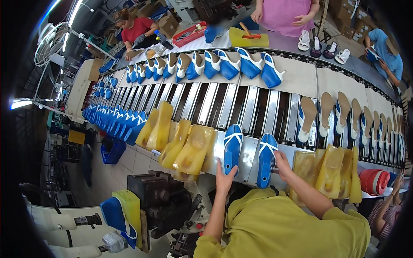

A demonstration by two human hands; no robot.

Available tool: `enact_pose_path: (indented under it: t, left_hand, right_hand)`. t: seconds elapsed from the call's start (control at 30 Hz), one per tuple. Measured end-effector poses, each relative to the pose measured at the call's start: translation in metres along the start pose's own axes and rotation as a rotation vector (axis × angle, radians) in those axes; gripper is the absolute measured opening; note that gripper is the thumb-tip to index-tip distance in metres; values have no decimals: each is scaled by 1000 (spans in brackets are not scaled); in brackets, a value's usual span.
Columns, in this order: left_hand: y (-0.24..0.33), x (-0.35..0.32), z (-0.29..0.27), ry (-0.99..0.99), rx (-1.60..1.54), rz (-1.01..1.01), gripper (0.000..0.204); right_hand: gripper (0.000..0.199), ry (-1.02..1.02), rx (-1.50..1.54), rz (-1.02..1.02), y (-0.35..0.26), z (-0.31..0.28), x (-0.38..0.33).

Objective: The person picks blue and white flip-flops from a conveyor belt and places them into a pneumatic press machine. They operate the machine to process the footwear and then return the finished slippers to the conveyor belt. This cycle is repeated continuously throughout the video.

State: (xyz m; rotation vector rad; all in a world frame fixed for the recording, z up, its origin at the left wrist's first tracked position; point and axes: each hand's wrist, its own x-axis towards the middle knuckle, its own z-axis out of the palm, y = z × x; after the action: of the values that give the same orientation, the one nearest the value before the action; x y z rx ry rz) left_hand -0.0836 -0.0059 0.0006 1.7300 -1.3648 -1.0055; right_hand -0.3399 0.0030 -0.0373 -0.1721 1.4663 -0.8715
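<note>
Two blue shoe lasts with white crossed straps are at the metal edge in front of me, toes pointing away. My left hand holds the left shoe last near its heel end, thumb on one side and a finger on the other. My right hand grips the right shoe last from its right side, with some fingers hidden. Each last shows a round hole near the heel end. Yellow translucent moulded blocks stand on both sides, one group at left and another at right.
A roller conveyor runs across, carrying rows of blue-and-white shoes and soles-up shoes. A dark machine stands at lower left, and a red round container at right. Co-workers work across the line.
</note>
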Motion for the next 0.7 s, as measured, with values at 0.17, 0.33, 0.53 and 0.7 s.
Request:
enact_pose_path:
  t: [0.17, 0.33, 0.53, 0.7]
  left_hand:
    - [-47, 6, 30, -116, -146, -83, 70]
    - [-41, -29, 38, -188, -138, -104, 71]
    - [-51, -35, 48, -270, -71, 55, 89]
    - [-44, -66, 23, -312, -122, -79, 87]
  right_hand:
    - [59, 2, -4, -2, -10, -3, 1]
    - [60, 23, -75, -54, 6, -7, 30]
    - [47, 171, -261, -494, 4, -6, 39]
    - [37, 80, -211, -1159, -60, 59, -24]
